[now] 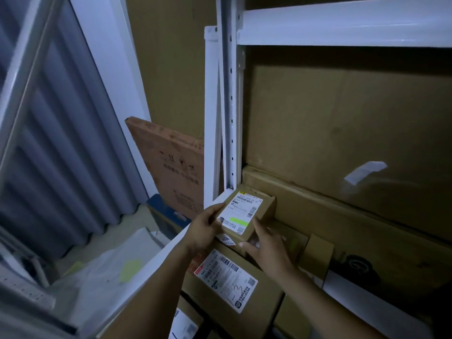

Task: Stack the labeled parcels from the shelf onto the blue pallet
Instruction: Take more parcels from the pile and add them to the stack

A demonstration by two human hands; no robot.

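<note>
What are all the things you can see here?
small parcel: one, brown with white label, held at the front
other labelled parcels: at least two, brown, below it
big cartons: two, brown, behind them
shelf frame: one, white, around the cartons
flat carton: one, reddish-brown, leaning left of the frame
corrugated wall: one, grey, far left
left grip: one, holds the small parcel's left edge
right grip: one, holds its near right corner

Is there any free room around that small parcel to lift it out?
Free only above the small parcel, in front of the big carton. The upright stands close on its left, the flat carton borders its back, and another labelled parcel lies underneath.
</note>
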